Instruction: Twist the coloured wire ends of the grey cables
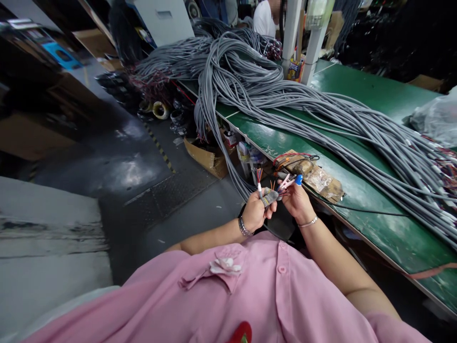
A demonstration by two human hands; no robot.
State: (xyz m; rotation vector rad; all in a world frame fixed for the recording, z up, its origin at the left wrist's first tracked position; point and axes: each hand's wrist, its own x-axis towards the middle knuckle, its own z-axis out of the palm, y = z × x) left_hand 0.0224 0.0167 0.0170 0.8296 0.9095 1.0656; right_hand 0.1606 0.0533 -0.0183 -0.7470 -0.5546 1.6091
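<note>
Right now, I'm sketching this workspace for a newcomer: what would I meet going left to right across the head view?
Blue object on the floor → yellow roll → open cardboard box → left hand → right hand → clear plastic bag.

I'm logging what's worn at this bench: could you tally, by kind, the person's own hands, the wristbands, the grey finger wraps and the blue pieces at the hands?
Hands: 2 (left hand, right hand)
Wristbands: 2 (dark band, slim silvery band)
Grey finger wrap: 1
Blue piece: 1
Total: 6
</note>
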